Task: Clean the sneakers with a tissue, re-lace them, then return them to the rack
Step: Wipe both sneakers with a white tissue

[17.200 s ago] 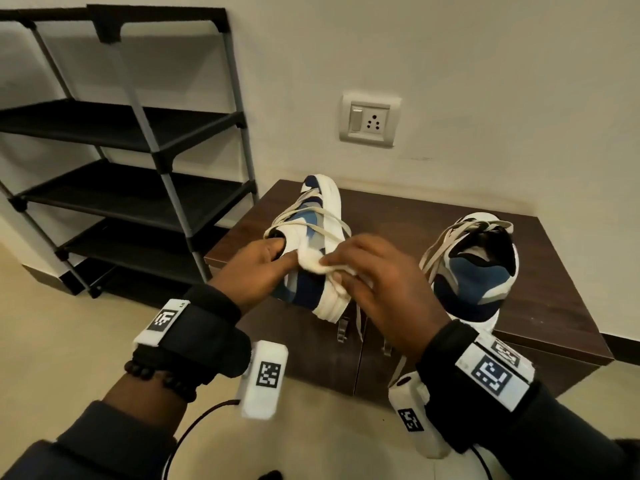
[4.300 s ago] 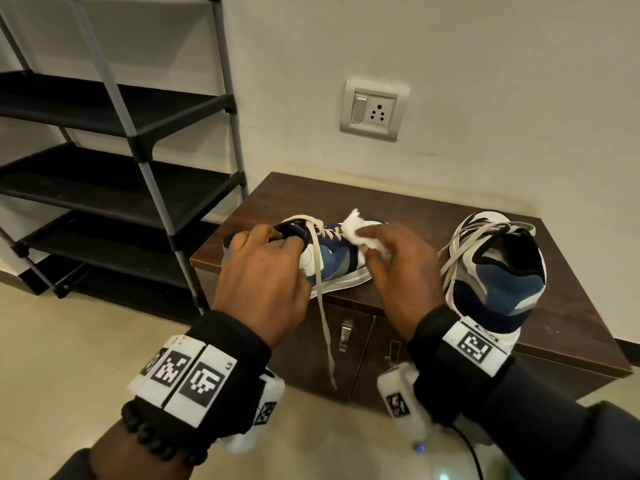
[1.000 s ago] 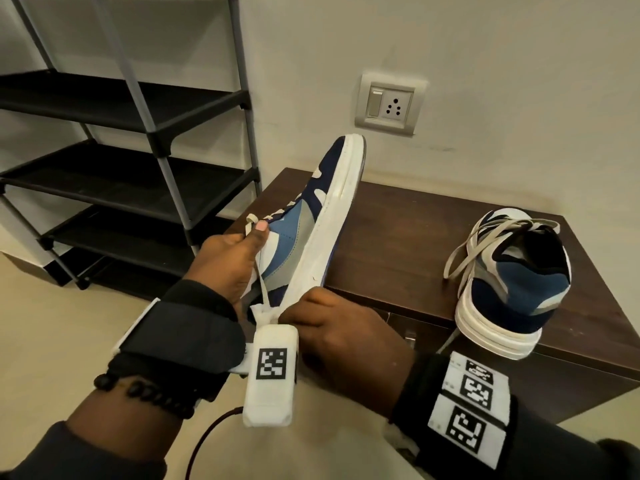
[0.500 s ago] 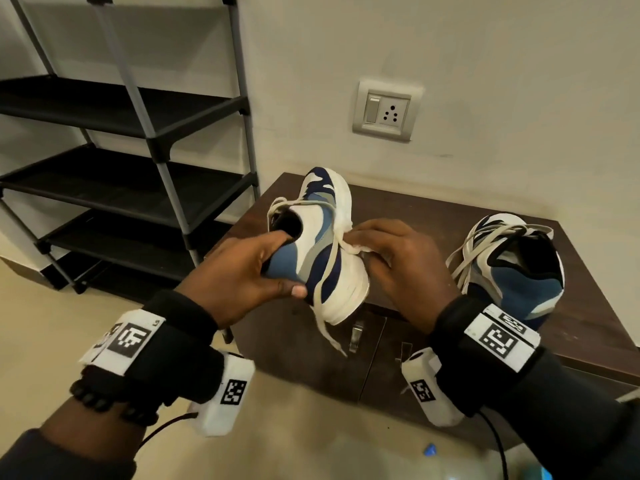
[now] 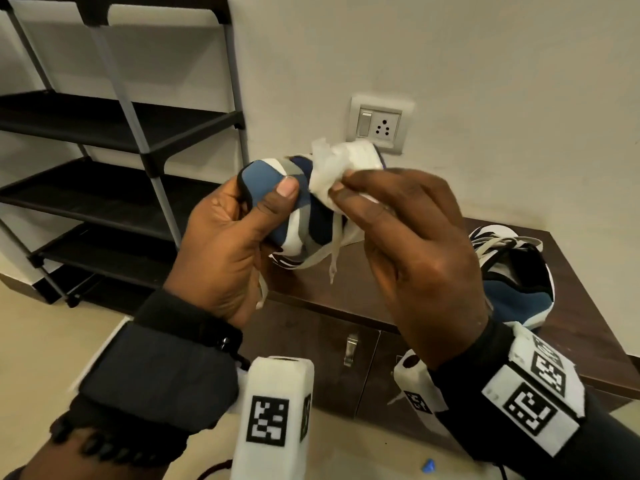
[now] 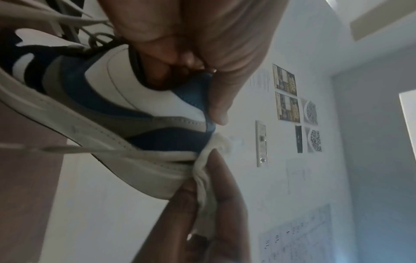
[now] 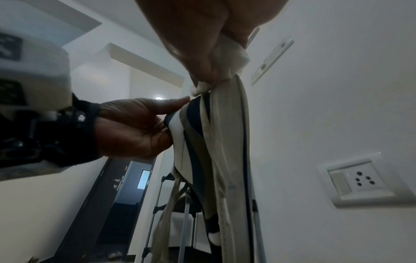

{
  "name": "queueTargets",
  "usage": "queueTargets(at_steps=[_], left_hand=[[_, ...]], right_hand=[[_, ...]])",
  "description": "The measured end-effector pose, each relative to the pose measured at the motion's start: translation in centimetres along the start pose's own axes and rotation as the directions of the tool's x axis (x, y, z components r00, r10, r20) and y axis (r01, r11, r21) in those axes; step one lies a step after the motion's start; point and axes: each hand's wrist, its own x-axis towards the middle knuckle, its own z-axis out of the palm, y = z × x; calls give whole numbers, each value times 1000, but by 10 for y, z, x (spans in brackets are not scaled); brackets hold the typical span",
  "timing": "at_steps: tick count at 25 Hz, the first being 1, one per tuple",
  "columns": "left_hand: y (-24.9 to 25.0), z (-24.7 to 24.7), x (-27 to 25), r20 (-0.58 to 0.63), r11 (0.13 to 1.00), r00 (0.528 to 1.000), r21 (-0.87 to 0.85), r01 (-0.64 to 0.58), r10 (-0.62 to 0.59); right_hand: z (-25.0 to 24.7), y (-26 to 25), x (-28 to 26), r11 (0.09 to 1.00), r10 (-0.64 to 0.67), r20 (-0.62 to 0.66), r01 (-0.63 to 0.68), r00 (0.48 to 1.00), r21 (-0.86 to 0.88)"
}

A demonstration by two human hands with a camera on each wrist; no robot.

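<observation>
My left hand (image 5: 239, 233) grips a blue, white and grey sneaker (image 5: 301, 216) at its heel collar, thumb on the outside, and holds it up in the air with its heel toward me. The left wrist view shows fingers tucked inside the sneaker (image 6: 126, 110). My right hand (image 5: 398, 230) pinches a crumpled white tissue (image 5: 329, 171) against the white sole at the heel. Loose cream laces (image 5: 334, 251) dangle below. The second sneaker (image 5: 516, 278) stands on the brown cabinet (image 5: 363, 282) at the right. In the right wrist view the held sneaker (image 7: 216, 142) hangs toe-down.
A black shoe rack (image 5: 114, 168) with several bare shelves stands to the left against the wall. A wall socket (image 5: 379, 124) is just behind the raised sneaker. A small blue object (image 5: 429, 465) lies on the beige floor below.
The sneaker has been raised higher and turned so its heel faces me. My right hand with the tissue has shifted onto the heel end of the sole.
</observation>
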Motion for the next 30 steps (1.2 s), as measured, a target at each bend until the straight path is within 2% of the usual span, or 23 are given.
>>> queueTargets(at_steps=[2,4,8,13,17,21,24,27,28,30], left_hand=[[8,4,-4,24,993,999,-112,35,-32],[11,4,-5,42,987,998,-153,51,-45],[16,1,-4,12,978,998,-202,56,-55],[17,10,-9,65,958,996,-276,73,-57],[12,11,-12,45,935,995,-342,99,-89],[7,19,-16,51,957,994,-270,109,-99],[4,17,-16,71,966,997,-256,44,-27],[16,13,-12,49,941,998,-339,-6,24],[20,13,-11,24,931,1000,-365,-6,16],[26,15,-11,-12,908,999,-417,36,-45]], right_hand=[[-4,3,11,1000,-10,-69,10,998,-3],[-6,2,17,1000,-22,-109,22,994,-1],[3,-15,9,997,-66,-78,63,995,-40],[8,-24,13,998,50,-92,-46,994,43],[11,-35,13,993,-113,-54,111,992,-36],[3,-23,33,995,82,-86,-77,993,61],[0,-38,34,988,27,-40,-21,999,154],[-16,-14,44,971,123,-123,-94,985,220],[-21,-7,45,970,141,-147,-107,979,219],[-22,-4,43,981,98,-134,-73,986,180]])
